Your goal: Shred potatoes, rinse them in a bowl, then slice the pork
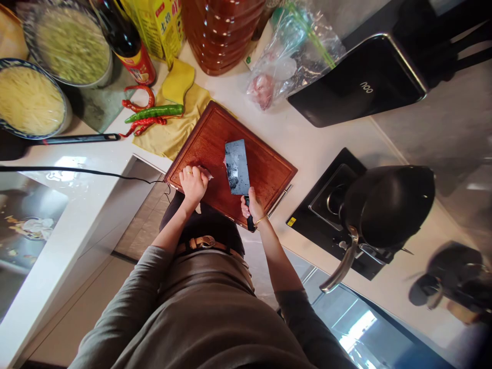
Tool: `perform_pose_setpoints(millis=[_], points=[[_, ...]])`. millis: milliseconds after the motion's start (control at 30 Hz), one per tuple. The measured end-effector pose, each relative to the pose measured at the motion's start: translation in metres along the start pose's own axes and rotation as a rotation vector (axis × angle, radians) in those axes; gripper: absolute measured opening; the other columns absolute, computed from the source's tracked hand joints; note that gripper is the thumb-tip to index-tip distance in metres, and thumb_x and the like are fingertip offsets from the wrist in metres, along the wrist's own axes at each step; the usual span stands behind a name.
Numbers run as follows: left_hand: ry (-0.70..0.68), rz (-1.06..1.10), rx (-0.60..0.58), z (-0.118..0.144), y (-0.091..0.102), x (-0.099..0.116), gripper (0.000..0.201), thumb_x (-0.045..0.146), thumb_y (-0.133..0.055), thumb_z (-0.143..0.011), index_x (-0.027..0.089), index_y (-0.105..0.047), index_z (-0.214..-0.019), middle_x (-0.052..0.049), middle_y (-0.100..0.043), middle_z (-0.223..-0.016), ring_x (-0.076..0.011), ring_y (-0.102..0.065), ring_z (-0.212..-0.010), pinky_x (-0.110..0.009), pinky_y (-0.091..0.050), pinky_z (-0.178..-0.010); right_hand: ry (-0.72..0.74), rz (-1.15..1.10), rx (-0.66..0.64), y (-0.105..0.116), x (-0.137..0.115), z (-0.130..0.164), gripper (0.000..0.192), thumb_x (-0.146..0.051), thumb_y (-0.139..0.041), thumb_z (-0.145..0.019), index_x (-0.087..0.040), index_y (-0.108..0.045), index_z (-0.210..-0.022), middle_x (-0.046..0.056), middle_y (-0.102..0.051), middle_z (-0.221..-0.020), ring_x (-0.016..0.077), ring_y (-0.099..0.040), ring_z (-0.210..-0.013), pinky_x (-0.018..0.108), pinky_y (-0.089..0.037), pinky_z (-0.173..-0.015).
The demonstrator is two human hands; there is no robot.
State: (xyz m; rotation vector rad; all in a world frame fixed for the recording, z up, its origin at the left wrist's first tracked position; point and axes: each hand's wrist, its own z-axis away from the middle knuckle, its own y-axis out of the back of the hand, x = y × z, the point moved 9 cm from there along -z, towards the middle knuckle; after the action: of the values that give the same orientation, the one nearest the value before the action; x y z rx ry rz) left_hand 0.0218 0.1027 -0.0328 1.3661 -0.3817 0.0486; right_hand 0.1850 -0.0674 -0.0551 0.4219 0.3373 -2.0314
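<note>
A reddish wooden cutting board lies on the white counter in front of me. My right hand grips the black handle of a broad cleaver, whose blade lies flat over the middle of the board. My left hand is closed over a small pale piece of food at the board's near left corner; most of the piece is hidden under my fingers.
Red and green chillies lie on a yellow cloth left of the board. Bowls of shredded food, bottles, an oil jug and a plastic bag stand behind. A black wok sits on the stove to the right.
</note>
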Motion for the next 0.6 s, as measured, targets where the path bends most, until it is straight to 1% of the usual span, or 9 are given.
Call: perform_pose_setpoints(millis=[167, 267, 367, 467, 533, 600], points=[[-0.005, 0.009, 0.002, 0.000, -0.001, 0.000, 0.017, 0.027, -0.040, -0.083, 0.015, -0.051, -0.084, -0.015, -0.055, -0.091, -0.0293, -0.052, -0.092, -0.043, -0.035, -0.082, -0.059, -0.189, -0.175, -0.007, 0.004, -0.004, 0.063, -0.080, -0.027, -0.074, -0.021, -0.037, -0.056, -0.010, -0.027, -0.036, 0.0033, -0.020, -0.027, 0.016, -0.018, -0.028], [-0.004, 0.012, -0.001, 0.000, -0.001, 0.000, 0.017, 0.028, -0.041, -0.083, 0.014, -0.052, -0.084, -0.015, -0.055, -0.091, -0.0295, -0.051, -0.092, -0.043, -0.035, -0.082, -0.062, -0.252, -0.210, -0.010, 0.004, -0.006, 0.065, -0.081, -0.023, -0.074, -0.021, -0.036, -0.054, -0.010, -0.025, -0.035, 0.0033, -0.017, -0.027, 0.016, -0.016, -0.028], [-0.003, 0.013, -0.013, -0.001, -0.001, 0.000, 0.018, 0.028, -0.041, -0.083, 0.014, -0.052, -0.085, -0.015, -0.055, -0.092, -0.0295, -0.051, -0.093, -0.043, -0.035, -0.082, -0.014, -0.273, -0.193, -0.011, 0.000, -0.007, 0.066, -0.082, -0.020, -0.073, -0.021, -0.033, -0.053, -0.010, -0.022, -0.035, 0.0036, -0.015, -0.028, 0.017, -0.016, -0.028], [-0.001, 0.024, -0.030, -0.001, -0.002, 0.000, 0.019, 0.028, -0.040, -0.083, 0.014, -0.053, -0.086, -0.016, -0.055, -0.093, -0.0300, -0.051, -0.094, -0.044, -0.035, -0.083, 0.059, -0.223, -0.137, -0.009, -0.004, -0.004, 0.066, -0.083, -0.017, -0.073, -0.022, -0.033, -0.053, -0.010, -0.022, -0.036, 0.0043, -0.016, -0.028, 0.017, -0.017, -0.029], [0.002, 0.032, -0.033, -0.001, -0.003, -0.001, 0.019, 0.028, -0.040, -0.083, 0.014, -0.053, -0.086, -0.017, -0.055, -0.093, -0.0305, -0.051, -0.095, -0.044, -0.034, -0.084, 0.108, -0.123, -0.069, -0.007, -0.007, 0.002, 0.065, -0.083, -0.016, -0.073, -0.023, -0.033, -0.055, -0.010, -0.022, -0.037, 0.0053, -0.018, -0.028, 0.019, -0.018, -0.030], [0.006, 0.035, -0.026, -0.001, -0.002, -0.001, 0.019, 0.027, -0.039, -0.083, 0.014, -0.052, -0.086, -0.016, -0.055, -0.093, -0.0305, -0.051, -0.095, -0.045, -0.034, -0.084, 0.134, 0.063, -0.012, -0.009, -0.008, 0.010, 0.063, -0.082, -0.017, -0.074, -0.024, -0.036, -0.057, -0.008, -0.027, -0.039, 0.0067, -0.024, -0.030, 0.020, -0.021, -0.032]])
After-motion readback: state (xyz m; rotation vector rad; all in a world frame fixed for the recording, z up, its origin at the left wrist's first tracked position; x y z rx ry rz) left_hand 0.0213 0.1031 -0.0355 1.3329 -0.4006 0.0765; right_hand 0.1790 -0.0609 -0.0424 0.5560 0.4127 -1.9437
